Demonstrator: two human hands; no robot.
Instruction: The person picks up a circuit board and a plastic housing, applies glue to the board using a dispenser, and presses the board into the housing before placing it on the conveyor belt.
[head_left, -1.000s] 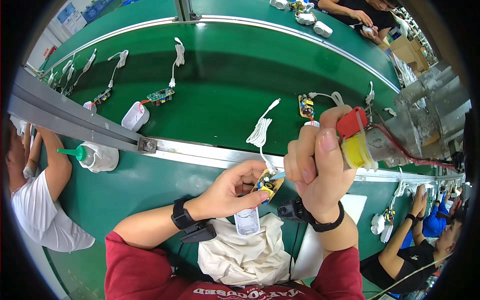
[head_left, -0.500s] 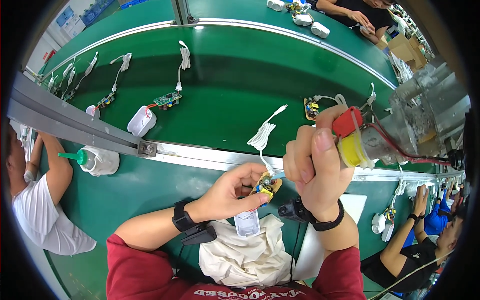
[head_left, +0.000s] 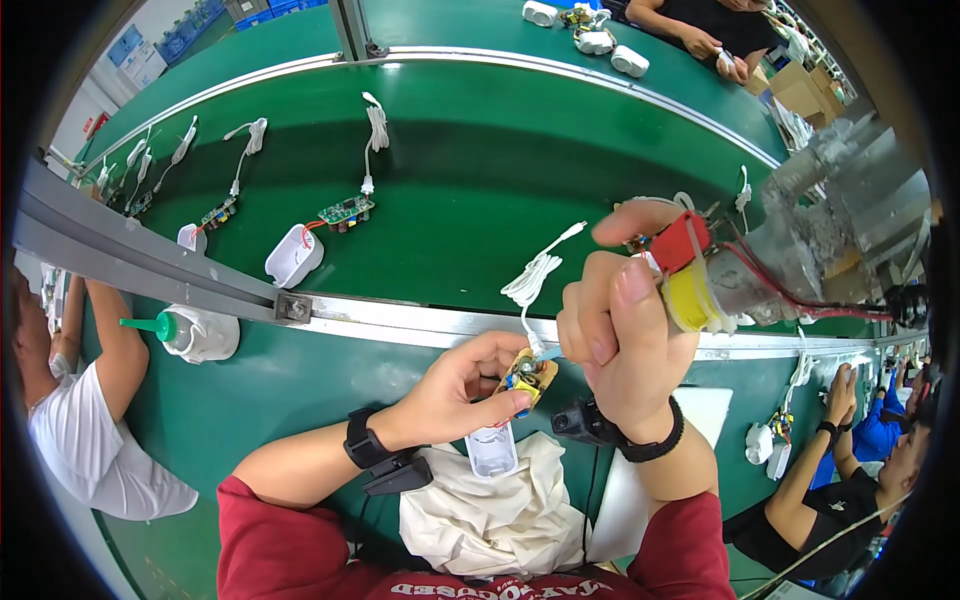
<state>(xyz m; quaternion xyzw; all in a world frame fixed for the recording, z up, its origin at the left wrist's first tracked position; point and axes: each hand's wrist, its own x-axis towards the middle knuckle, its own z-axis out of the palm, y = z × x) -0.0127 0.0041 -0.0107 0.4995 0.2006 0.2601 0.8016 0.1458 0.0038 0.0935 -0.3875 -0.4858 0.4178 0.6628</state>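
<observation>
My left hand (head_left: 455, 388) pinches a small circuit board (head_left: 527, 380) with yellow and other parts, tilted above the bench. A coiled white cord (head_left: 533, 277) runs from its far end. A white plastic housing (head_left: 492, 450) hangs below it by red wires. My right hand (head_left: 630, 335) is closed on a bulky grey barrel-shaped tool (head_left: 740, 280) with a yellow band and a red block. A light-blue tip (head_left: 552, 352) sticks out from that fist and meets the board's right edge. The fist hides how tip and tool join.
Beige cloth (head_left: 480, 515) and a white foam sheet (head_left: 655, 480) lie near me. Beyond the metal rail (head_left: 400, 328), boards with white cords, one wired to a housing (head_left: 295, 255), lie on green belting. A green-spouted bottle (head_left: 200, 333) stands left. People work on both sides and across.
The head view has shifted slightly. My right hand and the tool have moved a little left, with the tip still at the board. My left hand keeps hold of the board.
</observation>
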